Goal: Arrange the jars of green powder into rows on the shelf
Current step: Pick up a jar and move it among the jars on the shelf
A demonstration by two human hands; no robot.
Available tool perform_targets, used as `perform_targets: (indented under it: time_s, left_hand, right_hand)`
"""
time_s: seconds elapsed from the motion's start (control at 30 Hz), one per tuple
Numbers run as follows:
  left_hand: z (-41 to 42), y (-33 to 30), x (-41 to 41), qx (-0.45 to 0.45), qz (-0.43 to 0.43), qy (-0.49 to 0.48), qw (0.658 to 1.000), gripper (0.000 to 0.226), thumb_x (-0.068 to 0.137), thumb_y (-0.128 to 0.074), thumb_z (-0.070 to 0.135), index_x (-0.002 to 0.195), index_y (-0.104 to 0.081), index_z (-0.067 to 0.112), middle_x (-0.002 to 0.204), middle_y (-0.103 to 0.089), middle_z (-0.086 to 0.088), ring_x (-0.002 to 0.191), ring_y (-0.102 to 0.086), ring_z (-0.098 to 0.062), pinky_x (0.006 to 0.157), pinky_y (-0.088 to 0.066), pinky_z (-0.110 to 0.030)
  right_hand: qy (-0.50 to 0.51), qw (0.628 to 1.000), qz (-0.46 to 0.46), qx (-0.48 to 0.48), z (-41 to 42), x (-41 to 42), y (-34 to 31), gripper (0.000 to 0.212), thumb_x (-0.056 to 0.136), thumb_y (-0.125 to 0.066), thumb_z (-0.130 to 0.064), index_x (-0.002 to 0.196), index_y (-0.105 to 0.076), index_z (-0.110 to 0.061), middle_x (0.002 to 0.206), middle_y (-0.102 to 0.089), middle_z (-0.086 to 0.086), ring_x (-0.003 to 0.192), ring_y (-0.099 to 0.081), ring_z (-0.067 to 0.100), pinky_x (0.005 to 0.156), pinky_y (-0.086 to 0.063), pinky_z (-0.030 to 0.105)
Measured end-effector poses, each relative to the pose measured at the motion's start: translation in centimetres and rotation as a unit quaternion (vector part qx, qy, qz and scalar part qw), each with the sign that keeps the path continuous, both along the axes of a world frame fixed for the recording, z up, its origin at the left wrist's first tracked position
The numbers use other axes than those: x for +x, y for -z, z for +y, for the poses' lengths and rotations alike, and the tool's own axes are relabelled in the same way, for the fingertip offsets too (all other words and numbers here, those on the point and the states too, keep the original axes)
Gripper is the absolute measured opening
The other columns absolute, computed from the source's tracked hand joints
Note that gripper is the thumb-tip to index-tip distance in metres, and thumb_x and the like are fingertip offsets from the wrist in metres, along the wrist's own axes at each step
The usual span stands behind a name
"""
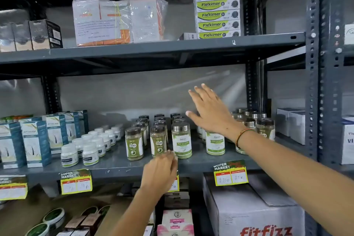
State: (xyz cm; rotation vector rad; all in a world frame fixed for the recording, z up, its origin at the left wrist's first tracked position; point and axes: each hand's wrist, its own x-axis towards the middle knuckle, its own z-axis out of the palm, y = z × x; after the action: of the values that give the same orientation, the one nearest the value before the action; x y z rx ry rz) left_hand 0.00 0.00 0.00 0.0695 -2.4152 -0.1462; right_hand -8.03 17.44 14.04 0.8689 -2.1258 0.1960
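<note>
Jars of green powder stand on the middle grey shelf (118, 165). Dark-lidded jars (134, 143) run back in three rows. A silver-lidded jar (181, 141) heads the third row, and another silver-lidded jar (215, 144) stands to its right. More jars (265, 128) cluster at the far right behind my forearm. My right hand (208, 110) hovers flat above the jars, fingers spread, holding nothing. At the shelf's front edge, my left hand (160, 170) is below the front jars with curled fingers and seems to hold nothing.
White pill bottles (90, 149) and blue-white cartons (36, 142) fill the shelf's left. Yellow price tags (230, 174) hang on its front edge. Fleximer boxes (217, 8) and wrapped packs sit on the shelf above. A Fitfizz carton (254, 210) stands below right. A steel upright (314, 82) bounds the right.
</note>
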Motion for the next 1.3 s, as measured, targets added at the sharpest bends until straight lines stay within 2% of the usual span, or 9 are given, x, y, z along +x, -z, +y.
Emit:
perform_targets:
  time_s: [0.13,0.37,0.5,0.67,0.8,0.9,1.1,1.2,1.3]
  left_hand:
    - [0.8,2.3,-0.8,-0.012,-0.007,-0.024,1.0,0.036,0.096,-0.026,0.036,0.108,-0.056,0.021,0.109,-0.063,0.005,0.097,-0.058,-0.016,0.076,-0.046,-0.03]
    - [1.4,2.4,-3.1,-0.011,0.011,-0.052,0.999,0.034,0.095,-0.028,0.033,0.091,-0.059,0.018,0.094,-0.067,0.001,0.085,-0.061,-0.017,0.073,-0.045,-0.03]
    - [1.2,3.1,-4.4,-0.018,0.023,-0.046,0.999,0.044,0.095,-0.024,0.034,0.098,-0.063,0.015,0.102,-0.069,-0.003,0.095,-0.062,-0.018,0.083,-0.047,-0.032]
    - [1.1,3.8,-4.8,-0.013,0.03,-0.052,0.998,0.05,0.095,-0.028,0.035,0.112,-0.066,0.008,0.116,-0.068,-0.009,0.108,-0.062,-0.021,0.095,-0.047,-0.036]
    - [1.1,3.8,-4.7,-0.02,0.027,-0.054,0.998,0.049,0.095,-0.029,0.034,0.114,-0.065,0.006,0.118,-0.067,-0.011,0.111,-0.061,-0.022,0.097,-0.046,-0.036]
    - [1.3,3.8,-4.6,-0.017,0.02,-0.057,0.998,0.053,0.095,-0.026,0.035,0.116,-0.064,0.005,0.119,-0.067,-0.011,0.113,-0.06,-0.022,0.1,-0.044,-0.036]
    - [1.6,3.6,-4.2,-0.012,0.008,-0.063,0.998,0.051,0.096,-0.028,0.034,0.118,-0.063,0.005,0.12,-0.066,-0.011,0.115,-0.058,-0.022,0.101,-0.042,-0.036]
    - [1.7,3.5,-4.0,-0.014,0.006,-0.063,0.998,0.05,0.095,-0.029,0.032,0.113,-0.066,0.004,0.115,-0.068,-0.013,0.11,-0.061,-0.023,0.097,-0.046,-0.037]
    - [1.8,3.4,-3.8,-0.021,0.003,-0.067,0.998,0.048,0.094,-0.032,0.03,0.108,-0.069,0.003,0.11,-0.07,-0.014,0.106,-0.064,-0.025,0.094,-0.048,-0.037]
  right_hand:
    - [-0.01,0.997,-0.074,0.037,-1.0,-1.2,1.5,0.073,0.096,-0.045,-0.051,0.156,-0.022,-0.014,0.163,-0.021,0.009,0.152,-0.008,0.027,0.12,-0.016,0.045]
    - [-0.031,0.98,-0.19,0.058,-2.8,-3.2,2.3,0.067,0.091,-0.051,-0.054,0.145,-0.046,-0.014,0.144,-0.051,0.011,0.133,-0.045,0.031,0.106,-0.041,0.042]
    - [-0.02,0.967,-0.239,0.081,-3.4,-4.3,2.3,0.072,0.089,-0.053,-0.061,0.141,-0.051,-0.012,0.14,-0.055,0.013,0.128,-0.051,0.033,0.102,-0.044,0.041]
    - [-0.018,0.964,-0.253,0.077,-4.3,-5.4,2.4,0.063,0.082,-0.056,-0.068,0.106,-0.064,-0.01,0.093,-0.06,0.002,0.093,-0.061,0.027,0.076,-0.045,0.034]
    - [-0.023,0.965,-0.258,0.052,-4.7,-5.3,2.6,0.064,0.078,-0.058,-0.07,0.1,-0.066,-0.011,0.093,-0.067,0.005,0.088,-0.062,0.027,0.078,-0.052,0.038]
    - [-0.026,0.963,-0.266,0.023,-4.4,-4.8,2.5,0.06,0.076,-0.063,-0.066,0.096,-0.066,-0.01,0.082,-0.064,0.001,0.083,-0.062,0.026,0.066,-0.046,0.033]
    - [-0.034,0.964,-0.263,-0.013,-2.6,-2.7,2.0,0.068,0.073,-0.067,-0.066,0.115,-0.067,-0.012,0.11,-0.07,0.002,0.101,-0.064,0.023,0.088,-0.054,0.04]
    - [-0.048,0.961,-0.268,-0.036,-0.7,-1.3,1.1,0.056,0.075,-0.068,-0.062,0.107,-0.067,-0.016,0.111,-0.07,0.0,0.106,-0.064,0.021,0.091,-0.052,0.039]
    - [-0.055,0.96,-0.268,-0.059,1.9,0.4,-0.4,0.06,0.077,-0.07,-0.06,0.118,-0.065,-0.017,0.121,-0.066,-0.002,0.111,-0.062,0.018,0.088,-0.049,0.028]
